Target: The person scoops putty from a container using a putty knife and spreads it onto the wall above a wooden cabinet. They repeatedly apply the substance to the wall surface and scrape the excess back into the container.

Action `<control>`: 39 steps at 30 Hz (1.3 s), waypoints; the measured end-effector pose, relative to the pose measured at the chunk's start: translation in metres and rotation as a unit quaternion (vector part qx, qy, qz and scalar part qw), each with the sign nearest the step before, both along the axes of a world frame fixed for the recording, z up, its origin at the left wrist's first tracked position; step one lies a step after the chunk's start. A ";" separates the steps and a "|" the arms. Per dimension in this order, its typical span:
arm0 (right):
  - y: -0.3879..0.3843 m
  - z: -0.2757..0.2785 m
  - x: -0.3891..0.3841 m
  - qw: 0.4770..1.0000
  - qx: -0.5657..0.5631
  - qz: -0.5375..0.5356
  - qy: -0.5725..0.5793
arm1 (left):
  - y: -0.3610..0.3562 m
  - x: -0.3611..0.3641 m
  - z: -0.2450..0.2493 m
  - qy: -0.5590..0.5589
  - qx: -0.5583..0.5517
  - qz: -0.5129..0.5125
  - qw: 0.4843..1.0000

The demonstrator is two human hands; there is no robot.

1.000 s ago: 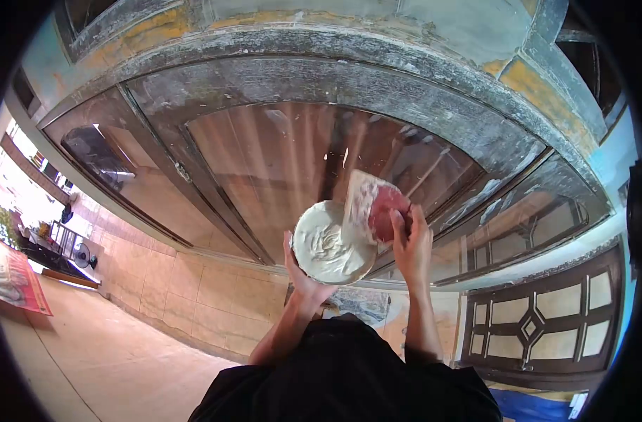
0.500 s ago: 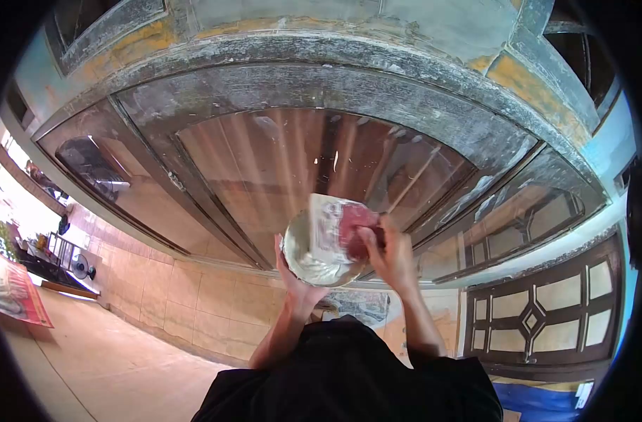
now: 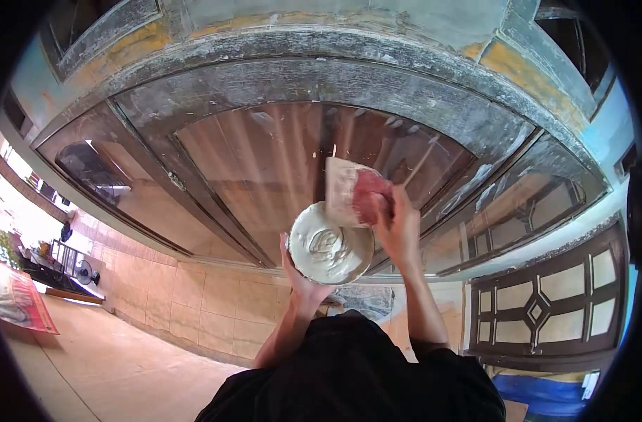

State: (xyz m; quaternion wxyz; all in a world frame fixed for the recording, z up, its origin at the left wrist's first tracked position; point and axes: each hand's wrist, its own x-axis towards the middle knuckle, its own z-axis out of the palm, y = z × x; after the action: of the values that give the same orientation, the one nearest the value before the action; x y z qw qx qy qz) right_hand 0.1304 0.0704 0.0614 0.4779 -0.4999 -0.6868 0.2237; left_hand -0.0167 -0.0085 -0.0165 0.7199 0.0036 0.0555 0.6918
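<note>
My left hand is wrapped round the lower left side of a round bowl. Thick white paste fills the bowl, with swirl marks on its surface. In my right hand I grip a red putty spreader, its wide pale blade smeared with white and slightly blurred. The blade hangs over the bowl's upper right edge and overlaps it in this view. Behind both hands stands a glass-panelled door whose wooden frame has patchy white-grey smears.
A dark door with pale panels stands at the right, with blue sheeting below. At the left are a fan and a red printed sheet. Tiled floor runs along the glass door. A grey-smeared piece lies behind my arms.
The spreader in my right hand has moved up and right, off the middle of the bowl, uncovering the white paste. The bowl stays in my left hand, tipped more towards me.
</note>
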 end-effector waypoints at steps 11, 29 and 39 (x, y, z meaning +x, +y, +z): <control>-0.011 0.001 -0.009 0.996 -0.005 0.073 -0.047 | -0.001 -0.001 -0.006 0.012 -0.007 0.014 1.000; -0.012 0.010 0.000 0.994 -0.014 0.084 -0.065 | -0.008 0.000 0.002 0.008 0.003 0.018 1.000; -0.010 0.002 0.000 0.987 -0.052 0.133 -0.079 | -0.006 0.002 -0.006 -0.028 0.018 -0.002 0.999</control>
State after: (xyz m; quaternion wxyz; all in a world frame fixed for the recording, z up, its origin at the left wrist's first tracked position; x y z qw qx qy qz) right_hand 0.1299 0.0605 0.0634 0.3610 -0.4444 -0.7704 0.2805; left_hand -0.0143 -0.0148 -0.0222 0.7227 -0.0032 0.0229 0.6908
